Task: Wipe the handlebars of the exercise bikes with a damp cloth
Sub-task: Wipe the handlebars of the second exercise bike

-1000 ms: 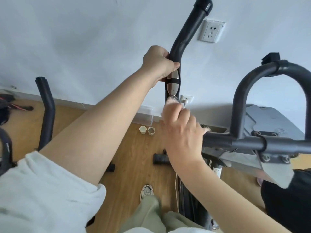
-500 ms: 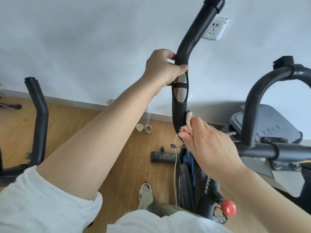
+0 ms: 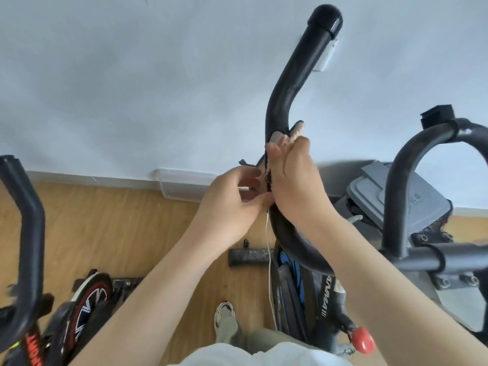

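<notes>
Black curved handlebar: our right hand clamps the frayed cloth round it, left hand pinches it; tugging may loosen it.

The matte black curved handlebar meets a pinkish-beige woven cloth flecked dark, with a glossy red round knob at 5 o'clock and honey-brown wood-grain floor at 8 o'clock (pale grey wall above).
</notes>
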